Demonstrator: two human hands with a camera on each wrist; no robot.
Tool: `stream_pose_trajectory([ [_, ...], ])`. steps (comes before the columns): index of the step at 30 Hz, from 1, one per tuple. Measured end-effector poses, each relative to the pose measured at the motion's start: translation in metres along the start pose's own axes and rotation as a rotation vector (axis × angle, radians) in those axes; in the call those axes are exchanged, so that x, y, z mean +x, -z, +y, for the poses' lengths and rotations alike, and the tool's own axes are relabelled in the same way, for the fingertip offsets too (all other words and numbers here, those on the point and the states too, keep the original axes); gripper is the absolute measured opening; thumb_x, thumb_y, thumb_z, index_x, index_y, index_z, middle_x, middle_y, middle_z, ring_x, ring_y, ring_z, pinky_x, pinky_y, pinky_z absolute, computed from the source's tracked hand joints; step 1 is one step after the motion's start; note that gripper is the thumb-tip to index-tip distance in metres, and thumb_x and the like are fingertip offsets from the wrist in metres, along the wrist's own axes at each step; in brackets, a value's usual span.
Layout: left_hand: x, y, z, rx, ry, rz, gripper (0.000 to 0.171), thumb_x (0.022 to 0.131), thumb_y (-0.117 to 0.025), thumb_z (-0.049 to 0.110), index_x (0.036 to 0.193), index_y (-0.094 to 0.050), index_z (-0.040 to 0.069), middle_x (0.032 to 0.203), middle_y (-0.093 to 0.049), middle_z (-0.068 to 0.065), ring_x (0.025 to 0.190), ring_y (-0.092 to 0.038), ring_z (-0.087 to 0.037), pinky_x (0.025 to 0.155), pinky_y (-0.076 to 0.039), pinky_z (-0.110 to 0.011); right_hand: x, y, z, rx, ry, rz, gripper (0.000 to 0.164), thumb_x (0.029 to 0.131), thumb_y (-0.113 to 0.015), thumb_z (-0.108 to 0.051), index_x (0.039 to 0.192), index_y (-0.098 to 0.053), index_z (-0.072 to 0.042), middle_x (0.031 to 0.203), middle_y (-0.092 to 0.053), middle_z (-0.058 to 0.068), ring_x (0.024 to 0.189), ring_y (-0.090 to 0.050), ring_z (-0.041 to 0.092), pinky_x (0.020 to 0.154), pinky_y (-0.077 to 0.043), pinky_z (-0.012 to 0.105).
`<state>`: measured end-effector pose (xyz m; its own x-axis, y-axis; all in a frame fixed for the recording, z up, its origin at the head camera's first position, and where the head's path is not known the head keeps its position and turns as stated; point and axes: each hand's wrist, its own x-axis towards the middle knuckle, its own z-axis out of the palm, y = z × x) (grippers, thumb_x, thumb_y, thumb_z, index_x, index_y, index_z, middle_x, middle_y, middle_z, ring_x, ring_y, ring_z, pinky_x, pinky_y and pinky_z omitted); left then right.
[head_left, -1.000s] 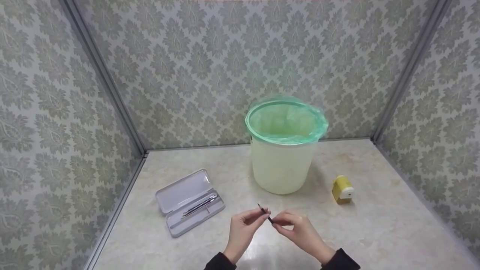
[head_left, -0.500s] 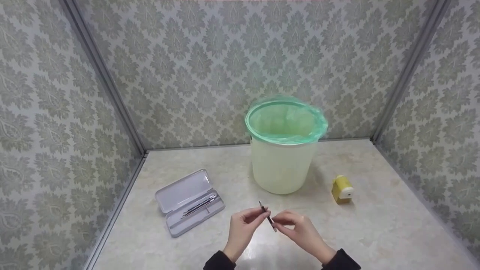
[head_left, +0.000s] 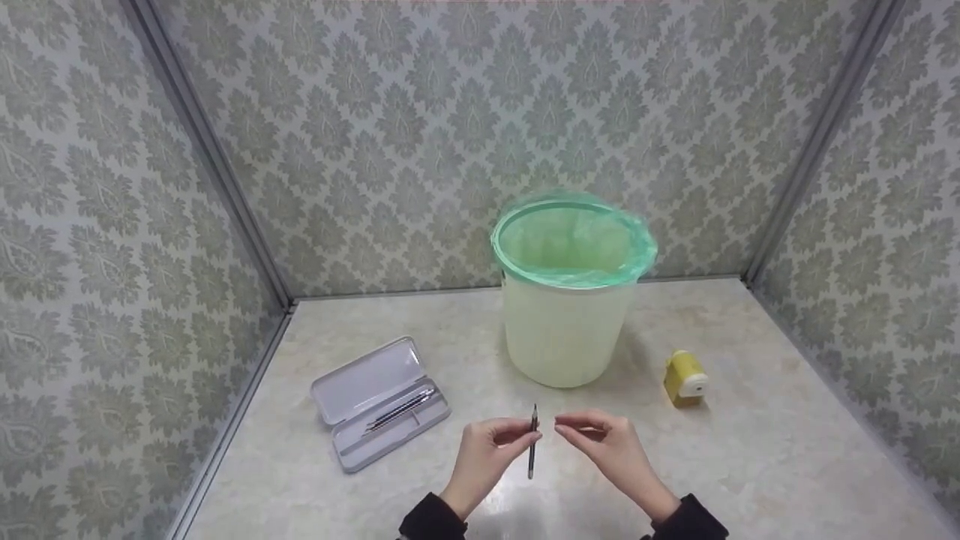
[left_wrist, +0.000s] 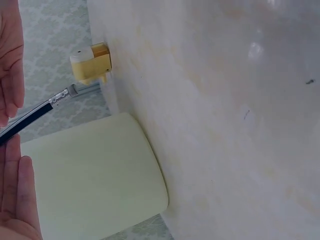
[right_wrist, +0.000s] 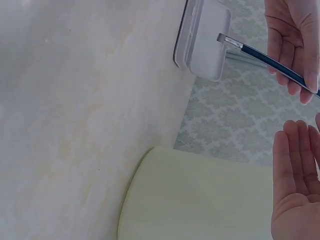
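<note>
In the head view, a dark pencil (head_left: 532, 451) is pinched between the thumb and fingers of the left hand (head_left: 480, 457), tip pointed away from the person, above the table (head_left: 750, 480). The right hand (head_left: 611, 450) is held just beside it, apart from it, with fingers extended. To the left, a pencil case (head_left: 367, 382) is seen with its lid raised and more pencils (head_left: 399, 411) laid inside. Behind, a bin (head_left: 566, 337) is lined with a green bag (head_left: 574, 277); to its right a yellow sharpener (head_left: 684, 379) is placed.

In the left wrist view, the pencil's metal band and eraser (left_wrist: 73, 90) are shown; its tip is cut off.

In the right wrist view, straight fingers are seen on the right hand, and the pencil's eraser end is seen against the case.
</note>
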<state>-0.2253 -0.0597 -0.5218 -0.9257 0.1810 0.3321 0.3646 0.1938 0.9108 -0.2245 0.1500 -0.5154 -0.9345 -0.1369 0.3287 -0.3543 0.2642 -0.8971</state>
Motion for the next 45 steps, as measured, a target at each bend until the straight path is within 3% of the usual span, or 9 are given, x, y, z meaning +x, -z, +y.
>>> stream_pose_trajectory([
  [4, 0.001, 0.002, 0.0, 0.111, -0.054, -0.05, 0.015, 0.089, -0.079, 0.017, 0.099, -0.081, 0.005, 0.094, -0.081, -0.01, 0.082, -0.078, -0.011, 0.079, -0.059, -0.019, 0.001, 0.002, -0.004, 0.036, -0.082, -0.027, 0.021, 0.089, -0.078, -0.011, 0.108, -0.077, -0.001, 0.106, -0.078, 0.019, 0.093, -0.072, -0.004, 0.084, -0.059, 0.018],
  [8, 0.002, 0.003, 0.001, 0.235, -0.105, -0.092, 0.014, 0.09, -0.078, 0.018, 0.1, -0.082, 0.009, 0.094, -0.082, -0.006, 0.084, -0.078, -0.012, 0.078, -0.059, -0.018, 0.0, 0.002, -0.006, 0.063, -0.101, -0.08, 0.027, 0.09, -0.078, -0.015, 0.112, -0.076, 0.0, 0.11, -0.077, 0.021, 0.097, -0.073, -0.001, 0.087, -0.059, 0.02],
  [16, 0.0, 0.002, 0.0, 0.357, -0.16, -0.138, 0.011, 0.09, -0.078, 0.018, 0.1, -0.083, 0.014, 0.093, -0.082, 0.001, 0.087, -0.077, -0.007, 0.078, -0.057, -0.013, 0.0, -0.004, -0.007, 0.097, -0.011, -0.152, 0.028, 0.089, -0.079, -0.014, 0.11, -0.075, 0.005, 0.104, -0.077, 0.023, 0.096, -0.074, 0.004, 0.086, -0.06, 0.021],
  [22, -0.001, 0.001, 0.002, 0.394, -0.191, -0.158, 0.011, 0.089, -0.079, 0.016, 0.099, -0.083, 0.015, 0.094, -0.082, 0.001, 0.087, -0.077, -0.006, 0.078, -0.055, -0.01, -0.001, -0.004, -0.007, 0.081, 0.019, -0.164, 0.021, 0.09, -0.077, -0.009, 0.107, -0.076, 0.003, 0.1, -0.078, 0.022, 0.09, -0.072, -0.003, 0.083, -0.059, 0.019],
  [30, 0.0, 0.001, 0.002, 0.349, -0.169, -0.149, 0.011, 0.09, -0.079, 0.017, 0.099, -0.083, 0.014, 0.094, -0.082, 0.001, 0.09, -0.077, -0.008, 0.081, -0.057, -0.014, 0.0, -0.005, -0.006, 0.095, -0.048, -0.144, 0.024, 0.09, -0.077, -0.014, 0.106, -0.076, 0.003, 0.1, -0.078, 0.02, 0.088, -0.074, 0.001, 0.082, -0.06, 0.02],
  [34, -0.001, 0.002, 0.0, 0.264, -0.149, -0.148, 0.014, 0.09, -0.079, 0.018, 0.102, -0.082, 0.012, 0.097, -0.082, -0.002, 0.093, -0.078, -0.011, 0.082, -0.06, -0.02, 0.0, -0.004, -0.007, 0.133, -0.155, -0.076, 0.026, 0.088, -0.079, -0.013, 0.108, -0.075, 0.004, 0.103, -0.079, 0.017, 0.089, -0.074, 0.0, 0.083, -0.059, 0.019],
  [39, -0.004, 0.006, -0.003, 0.214, -0.108, -0.125, 0.02, 0.087, -0.081, 0.019, 0.104, -0.081, 0.008, 0.098, -0.082, -0.006, 0.092, -0.078, -0.015, 0.079, -0.063, -0.028, 0.0, -0.003, -0.007, 0.229, -0.291, 0.042, 0.03, 0.085, -0.082, -0.011, 0.109, -0.074, 0.005, 0.099, -0.08, 0.001, 0.089, -0.074, 0.004, 0.084, -0.059, 0.021],
  [45, -0.009, 0.009, -0.006, 0.151, -0.066, -0.111, 0.022, 0.086, -0.082, 0.016, 0.105, -0.08, 0.006, 0.099, -0.081, -0.009, 0.091, -0.079, -0.017, 0.079, -0.061, -0.023, -0.003, 0.001, -0.003, 0.351, -0.412, 0.119, 0.027, 0.088, -0.08, -0.013, 0.112, -0.075, -0.001, 0.1, -0.08, -0.002, 0.094, -0.074, 0.007, 0.088, -0.06, 0.025],
])
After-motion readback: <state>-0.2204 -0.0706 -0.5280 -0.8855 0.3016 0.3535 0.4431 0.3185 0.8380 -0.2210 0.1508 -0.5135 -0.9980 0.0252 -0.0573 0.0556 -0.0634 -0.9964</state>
